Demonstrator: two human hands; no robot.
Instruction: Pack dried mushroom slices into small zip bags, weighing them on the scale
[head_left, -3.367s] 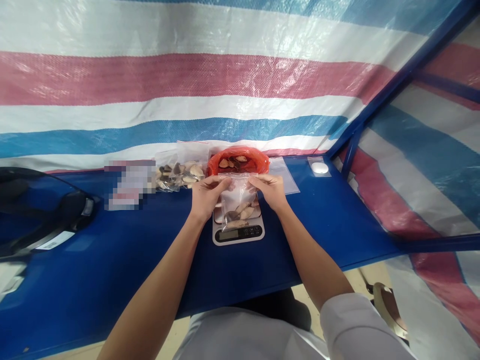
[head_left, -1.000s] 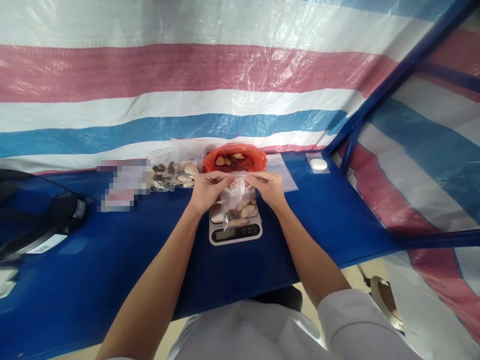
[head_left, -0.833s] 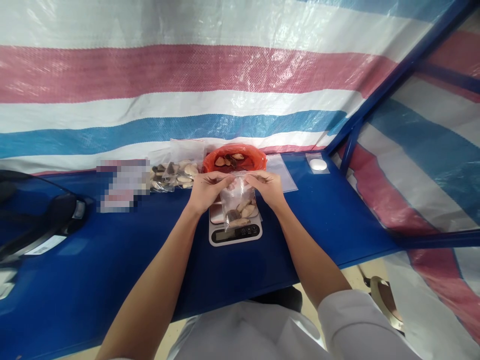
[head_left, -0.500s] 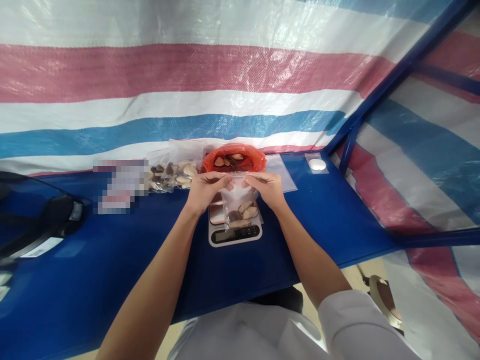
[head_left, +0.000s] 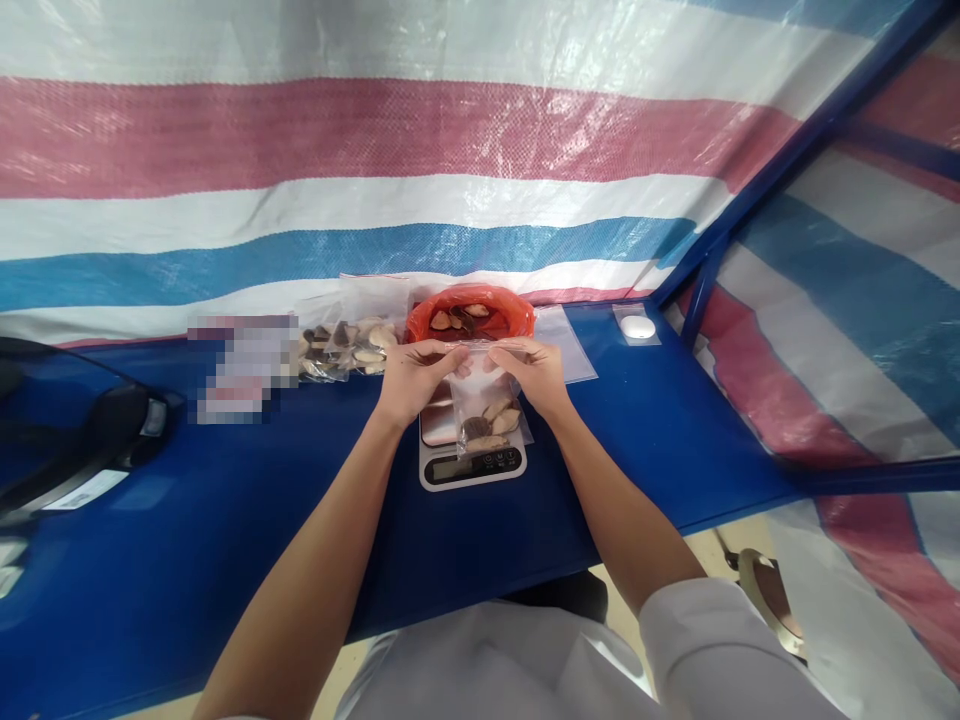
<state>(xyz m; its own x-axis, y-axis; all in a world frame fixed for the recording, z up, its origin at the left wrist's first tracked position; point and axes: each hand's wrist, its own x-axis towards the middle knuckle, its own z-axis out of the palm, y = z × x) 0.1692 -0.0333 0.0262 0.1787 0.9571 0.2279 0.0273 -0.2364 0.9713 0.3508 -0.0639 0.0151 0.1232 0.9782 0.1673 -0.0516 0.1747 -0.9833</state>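
Both hands pinch the top edge of a clear zip bag [head_left: 489,415] with several brown and pale dried slices, perhaps mushrooms, at its bottom. My left hand [head_left: 420,375] grips the edge at its left part, and my right hand [head_left: 534,372] grips it at the right. The bag hangs over a white kitchen scale [head_left: 472,473], covering much of its plate; whether it touches the scale I cannot tell. Just behind the hands stands an open red plastic bag [head_left: 517,312] with more slices inside.
Filled clear bags [head_left: 367,345] lie behind and left of the scale, beside a blurred-out packet [head_left: 244,365]. Flat clear plastic [head_left: 574,350] lies right of the red bag. A white rounded object [head_left: 637,327] sits farther right on the blue table [head_left: 660,430]. Black gear [head_left: 112,430] is at left.
The hands keep their pinch on the bag's top edge. The bag's lower part has swung slightly right. The whole view has shifted a little.
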